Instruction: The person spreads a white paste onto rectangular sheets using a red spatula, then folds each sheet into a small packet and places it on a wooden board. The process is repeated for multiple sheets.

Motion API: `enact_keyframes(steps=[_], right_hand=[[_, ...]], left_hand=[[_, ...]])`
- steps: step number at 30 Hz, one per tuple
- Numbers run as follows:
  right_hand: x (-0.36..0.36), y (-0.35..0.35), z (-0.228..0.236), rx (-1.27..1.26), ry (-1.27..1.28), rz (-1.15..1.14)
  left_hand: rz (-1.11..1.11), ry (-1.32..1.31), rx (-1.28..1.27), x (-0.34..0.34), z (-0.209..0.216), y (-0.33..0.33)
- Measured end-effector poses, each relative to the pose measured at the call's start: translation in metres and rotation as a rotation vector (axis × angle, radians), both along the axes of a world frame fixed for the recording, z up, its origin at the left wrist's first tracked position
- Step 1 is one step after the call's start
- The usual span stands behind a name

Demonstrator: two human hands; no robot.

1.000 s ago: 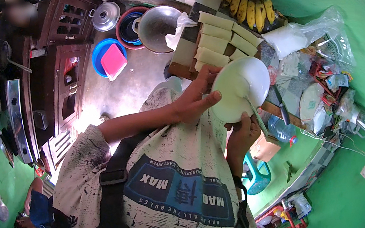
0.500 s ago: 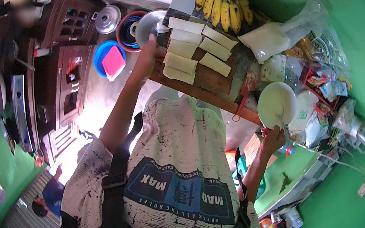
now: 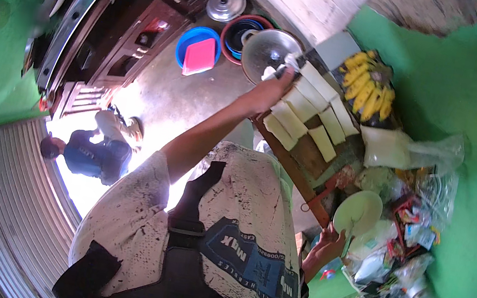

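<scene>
My left hand (image 3: 275, 89) reaches over the board's left edge toward a wide metal pan (image 3: 260, 43). Its fingers close at a small white crumpled piece (image 3: 291, 61), too unclear to name. My right hand (image 3: 327, 245) grips the near rim of a pale bowl (image 3: 355, 207) at the table's right. A spoon (image 3: 350, 234) leans in the bowl, its handle close to my right fingers. Several pale, flat rectangular pieces (image 3: 289, 118) that look like folded dough lie in rows on a dark wooden board (image 3: 308, 154) between my hands.
Bananas (image 3: 369, 90) and a plastic bag of white stuff (image 3: 387, 147) sit at the table's far side. A red-handled tool (image 3: 324, 195) lies near the bowl, with a red basket (image 3: 407, 218) beyond. Floor basins (image 3: 181, 45) and a lidded pot (image 3: 225, 5) stand left. A person (image 3: 96, 150) is behind left.
The whole view has swung, so the table now appears slanted and further right. My left hand stays beside the pan, and my right hand still holds the bowl's rim.
</scene>
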State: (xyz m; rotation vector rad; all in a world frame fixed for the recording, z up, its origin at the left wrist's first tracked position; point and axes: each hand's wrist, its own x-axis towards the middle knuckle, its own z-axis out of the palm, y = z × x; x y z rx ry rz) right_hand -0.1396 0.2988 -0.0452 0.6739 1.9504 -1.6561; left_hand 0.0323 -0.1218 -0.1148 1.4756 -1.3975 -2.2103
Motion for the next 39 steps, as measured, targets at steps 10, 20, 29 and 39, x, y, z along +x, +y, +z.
enact_keyframes(steps=[10, 20, 29, 39], right_hand=[[0.027, -0.097, 0.038, 0.105, 0.212, 0.451], [0.038, -0.138, -0.063, 0.245, 0.781, 0.817], [0.060, -0.173, -0.023, -0.034, 0.243, 0.375], [0.154, -0.267, 0.021, -0.199, 0.339, 0.343]], left_hand=[[-0.025, -0.102, -0.323, -0.009, 0.024, 0.030], [-0.078, -0.157, -0.359, -0.001, 0.037, 0.033], [-0.160, 0.004, -0.331, 0.024, 0.050, 0.003], [0.072, 0.216, -0.347, 0.122, 0.042, -0.050]])
